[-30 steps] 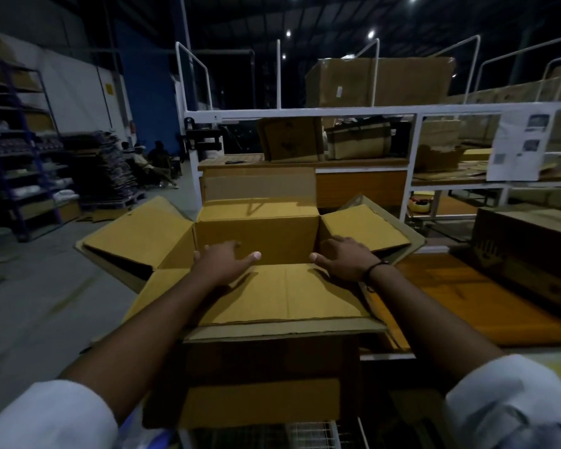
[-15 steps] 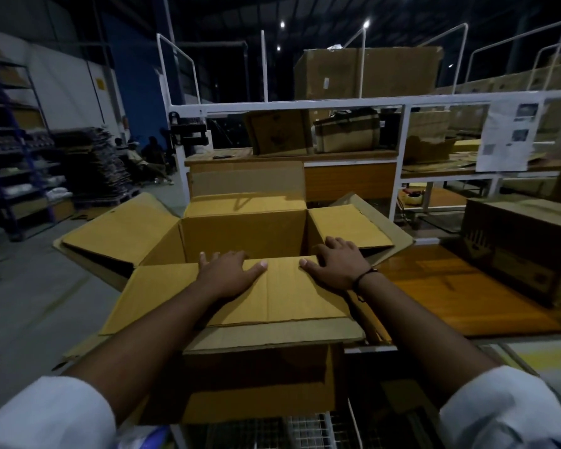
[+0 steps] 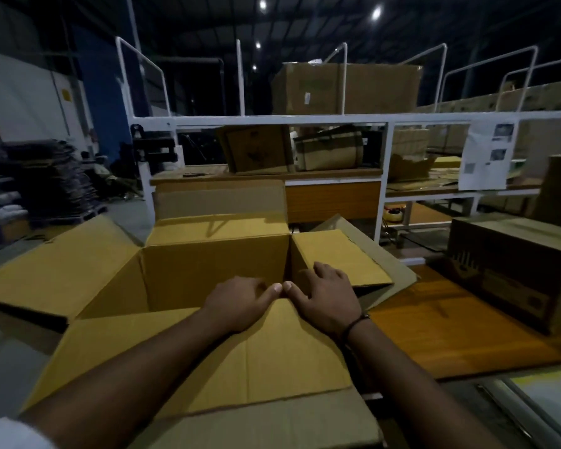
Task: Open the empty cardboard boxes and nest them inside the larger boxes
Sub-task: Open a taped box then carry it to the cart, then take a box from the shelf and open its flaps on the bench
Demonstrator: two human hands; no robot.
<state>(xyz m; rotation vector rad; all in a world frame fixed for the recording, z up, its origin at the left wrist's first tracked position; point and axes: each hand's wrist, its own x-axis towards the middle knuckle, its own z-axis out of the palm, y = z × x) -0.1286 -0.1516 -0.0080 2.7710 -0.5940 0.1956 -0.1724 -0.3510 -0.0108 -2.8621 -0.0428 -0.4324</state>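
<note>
A large open cardboard box [image 3: 214, 270] stands right in front of me, its yellow flaps spread outward. Browner flaps of an outer box [image 3: 272, 422] show under and behind them, so one box sits inside the other. The near flap [image 3: 208, 358] lies flat toward me. My left hand [image 3: 240, 303] rests at that flap's far edge with its fingers bent over the edge into the box. Beside it, thumb touching thumb, my right hand [image 3: 324, 296] lies with fingers spread at the box's near right corner. The box's inside is dark.
A closed brown box [image 3: 512, 267] sits on the wooden table [image 3: 450, 332] at the right. Behind stands a white metal rack [image 3: 305, 119] holding more boxes. Stacked dark material [image 3: 52, 176] and shelves line the left, with grey floor between.
Both hands slid forward and together along the near flap, from flat and apart to its far edge with thumbs touching. The view moved closer to the box.
</note>
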